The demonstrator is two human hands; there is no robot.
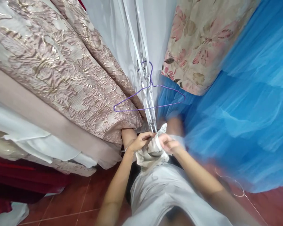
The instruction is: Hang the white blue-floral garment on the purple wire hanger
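Note:
In front of my body, both hands have hold of a small whitish garment (151, 156) with a faint pattern along its edges. The fingers of my left hand (142, 141) pinch its upper left part. On its right side, my right hand (169, 144) grips the cloth with bent fingers; this hand is slightly blurred. The garment is bunched up, so its full shape cannot be made out. Beyond my hands, a purple wire hanger (151, 84) hangs with no garment on it, in front of white metal bars (146, 72).
A pink and gold brocade dress (68, 72) hangs on the left, beside white and dark red garments (37, 175). To the right hang a floral dress (198, 47) and a blue tulle dress (240, 125). Red floor tiles (68, 201) lie below, with a thin pale cord (239, 195) at right.

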